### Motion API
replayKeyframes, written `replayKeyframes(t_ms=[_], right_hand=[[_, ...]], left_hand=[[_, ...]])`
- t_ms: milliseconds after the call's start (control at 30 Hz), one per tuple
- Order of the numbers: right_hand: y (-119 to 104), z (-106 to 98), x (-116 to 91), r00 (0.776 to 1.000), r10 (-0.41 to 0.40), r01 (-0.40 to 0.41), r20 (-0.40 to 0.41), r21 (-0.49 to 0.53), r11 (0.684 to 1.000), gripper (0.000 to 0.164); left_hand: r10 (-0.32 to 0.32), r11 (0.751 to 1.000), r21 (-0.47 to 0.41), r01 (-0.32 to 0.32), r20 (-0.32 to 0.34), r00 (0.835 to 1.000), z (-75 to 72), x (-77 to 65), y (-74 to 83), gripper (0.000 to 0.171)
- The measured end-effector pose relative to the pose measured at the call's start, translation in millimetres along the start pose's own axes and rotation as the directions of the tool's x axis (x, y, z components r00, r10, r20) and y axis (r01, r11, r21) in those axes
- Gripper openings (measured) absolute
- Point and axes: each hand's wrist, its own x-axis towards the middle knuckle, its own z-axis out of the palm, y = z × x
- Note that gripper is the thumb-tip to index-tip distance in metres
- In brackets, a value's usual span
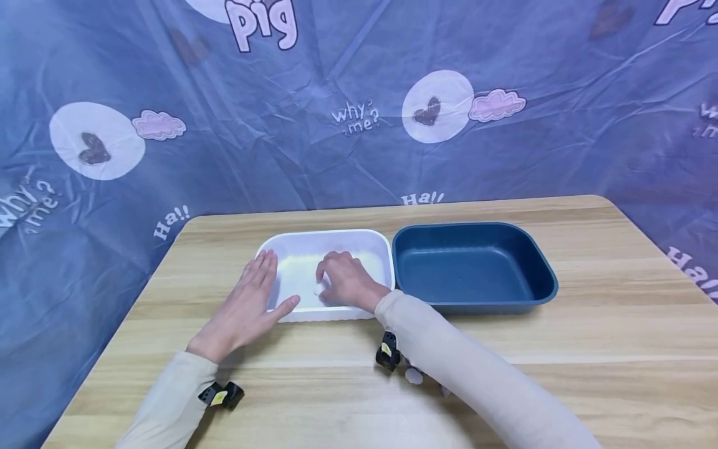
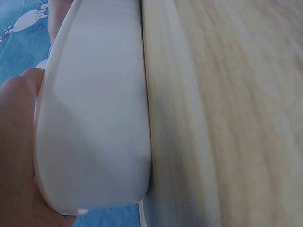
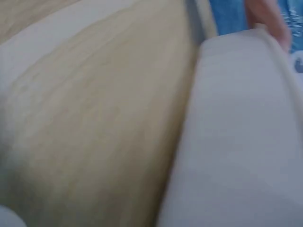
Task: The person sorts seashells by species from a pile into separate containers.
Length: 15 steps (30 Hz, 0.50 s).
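Observation:
A white plastic tray stands on the wooden table, its outer wall filling much of both wrist views. My left hand rests on the tray's left rim with straight fingers, the thumb over the front edge. Inside the tray, my right hand reaches over the front rim with curled fingers and pinches a small white object. The fingers cover most of that object, so its kind cannot be told. In the right wrist view, the tray wall hides the right hand's fingers.
A dark blue tray stands right of the white one, close against it. Small whitish round pieces lie on the table, partly hidden beneath the right forearm. A blue printed cloth hangs behind the table.

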Motion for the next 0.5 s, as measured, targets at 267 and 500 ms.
replayKeyframes(t_ms=[267, 500], right_hand=[[14, -43, -29, 0.985, -0.07, 0.092, -0.157, 0.137, 0.986, 0.022], [26, -66, -83, 0.927, -0.191, 0.246, -0.322, 0.141, 0.959, 0.017]], left_hand=[[0.001, 1.0, -0.004, -0.001, -0.004, 1.0, 4.5, 2.3, -0.8, 0.092], [0.008, 1.0, 0.0, -0.008, -0.006, 1.0, 4.7, 1.8, -1.8, 0.092]])
